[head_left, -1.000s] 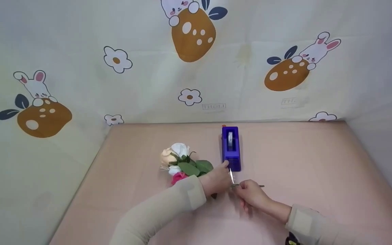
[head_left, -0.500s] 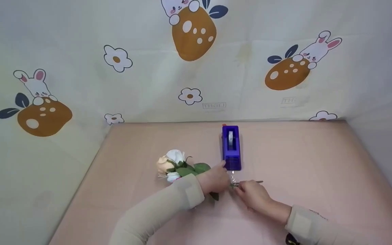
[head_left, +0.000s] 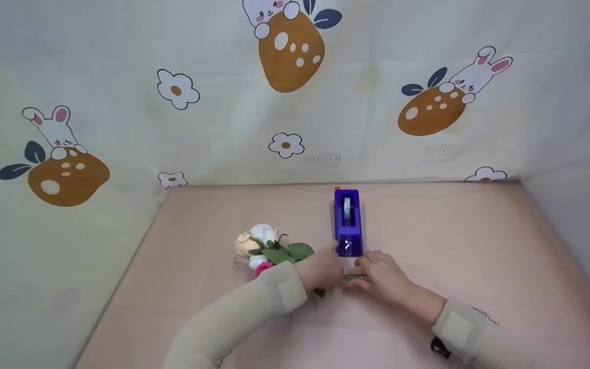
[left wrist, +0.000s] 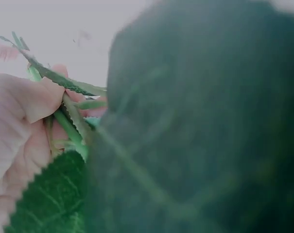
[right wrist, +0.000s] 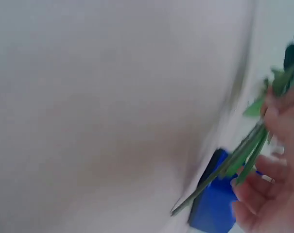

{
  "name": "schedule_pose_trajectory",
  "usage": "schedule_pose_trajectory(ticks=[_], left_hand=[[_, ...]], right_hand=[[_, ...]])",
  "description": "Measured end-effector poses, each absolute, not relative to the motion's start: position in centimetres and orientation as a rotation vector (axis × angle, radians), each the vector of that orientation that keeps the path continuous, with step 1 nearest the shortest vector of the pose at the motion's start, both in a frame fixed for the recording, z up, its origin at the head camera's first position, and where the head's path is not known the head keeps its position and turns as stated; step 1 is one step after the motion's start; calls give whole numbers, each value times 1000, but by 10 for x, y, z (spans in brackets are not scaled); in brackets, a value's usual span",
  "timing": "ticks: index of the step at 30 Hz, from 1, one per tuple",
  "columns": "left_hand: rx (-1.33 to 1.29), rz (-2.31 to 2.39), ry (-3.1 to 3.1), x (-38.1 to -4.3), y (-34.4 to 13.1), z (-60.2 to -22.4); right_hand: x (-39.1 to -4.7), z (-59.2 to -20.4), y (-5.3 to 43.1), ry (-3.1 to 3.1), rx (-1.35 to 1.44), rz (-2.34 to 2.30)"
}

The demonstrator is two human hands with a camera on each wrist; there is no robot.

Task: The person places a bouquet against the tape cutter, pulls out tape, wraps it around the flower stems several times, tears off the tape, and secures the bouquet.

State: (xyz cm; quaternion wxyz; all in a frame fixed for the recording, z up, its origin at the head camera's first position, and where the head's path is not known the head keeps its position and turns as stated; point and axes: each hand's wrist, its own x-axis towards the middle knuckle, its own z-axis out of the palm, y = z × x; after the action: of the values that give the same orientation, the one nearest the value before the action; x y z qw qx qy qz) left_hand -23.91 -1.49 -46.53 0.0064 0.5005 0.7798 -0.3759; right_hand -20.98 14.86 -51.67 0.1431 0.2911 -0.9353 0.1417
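My left hand (head_left: 323,269) grips a bunch of artificial roses by the stems. Its blooms lie left of the hand: a white rose (head_left: 263,233), a peach rose (head_left: 245,245) and a pink one (head_left: 262,269). A big blurred leaf (left wrist: 200,121) hides much of the left wrist view. The green stems (right wrist: 205,191) stick out to the right, between the spread thumb and fingers of my right hand (head_left: 387,279). Just beyond both hands stands a blue tape dispenser (head_left: 355,230) with a roll of clear tape (head_left: 346,210); my left fingertips are right at its near end.
The pink-covered table (head_left: 428,225) meets a patterned cloth wall (head_left: 213,138) at its back edge. A small black item (head_left: 439,347) shows beneath the right sleeve.
The shiny tape strip between dispenser and stems no longer shows there. My right hand has loosened from the stems, its fingers moving up toward the dispenser. The blooms shifted slightly left and down.
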Motion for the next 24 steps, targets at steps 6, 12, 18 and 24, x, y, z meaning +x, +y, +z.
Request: schedule_pose_trajectory(ticks=[6, 12, 18, 24], left_hand=[[1559, -1169, 2442, -237, -15, -463], [1527, -1125, 2454, -236, -14, -458], [1497, -1197, 2442, -235, -16, -458], [1549, -1307, 2446, -235, -21, -461]], right_hand=[[-211, -526, 150, -2814, 1003, 435], [-211, -528, 150, -2924, 984, 573], [-217, -525, 156, -3051, 1119, 1076], [-220, -522, 160, -3084, 1165, 1826]])
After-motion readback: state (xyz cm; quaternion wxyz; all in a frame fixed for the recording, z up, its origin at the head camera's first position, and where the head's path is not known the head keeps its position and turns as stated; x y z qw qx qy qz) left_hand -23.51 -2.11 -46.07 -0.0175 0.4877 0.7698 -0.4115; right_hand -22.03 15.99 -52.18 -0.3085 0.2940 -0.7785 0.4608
